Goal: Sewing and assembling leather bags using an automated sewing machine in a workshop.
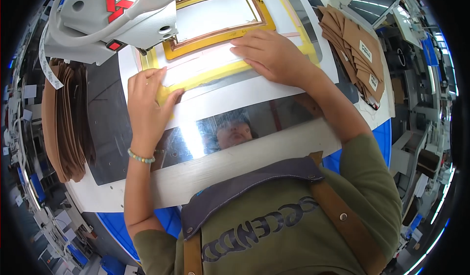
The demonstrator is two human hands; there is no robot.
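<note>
A yellow rectangular frame (219, 44) lies under the sewing machine's head (112, 20), around a white panel. It rests over a clear-and-white template (196, 70) edged with yellow tape, on a white sheet (293, 89). My left hand (147, 94) lies on the template's near left corner, thumb and fingers apart, holding nothing that I can see. My right hand (274, 55) rests with its fingers stretched over the near right part of the yellow frame, its thumb lower, over the template. The machine's needle area is partly hidden behind its housing.
A stack of brown folded pieces (68, 123) stands at the left. More brown pieces with white labels (355, 50) lie fanned out at the right, near a screen (372, 2). A shiny metal plate (235, 128) spans the near table (245, 162). A tape strip (50, 69) hangs from the machine.
</note>
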